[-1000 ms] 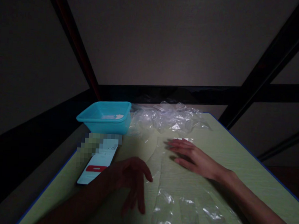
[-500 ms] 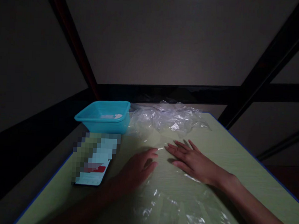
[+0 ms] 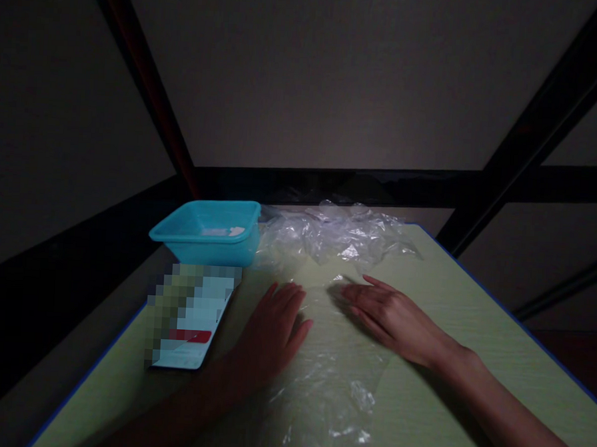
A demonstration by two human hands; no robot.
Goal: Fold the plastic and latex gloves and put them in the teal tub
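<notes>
A thin clear plastic bag (image 3: 333,379) lies wrinkled on the table between my two hands and runs toward the near edge. My left hand (image 3: 273,332) rests palm down at its left side, fingers stretched forward and thumb apart. On the other side, my right hand (image 3: 391,318) is held flat over the far right part of the plastic, its fingers extended and close together. Neither hand grips anything that I can see. Beyond them, a crumpled heap of clear plastic bags (image 3: 338,235) lies at the table's far edge.
A blue plastic basket (image 3: 211,252) with something white inside stands at the back left. In front of it lies a phone (image 3: 186,351) with a lit, partly blurred screen. The pale green table (image 3: 473,326) has a blue edge, with a wall behind.
The near plastic has shifted left and lies more between my hands. My left fingers have straightened forward. My right hand has moved slightly right, with its fingers drawn closer together.
</notes>
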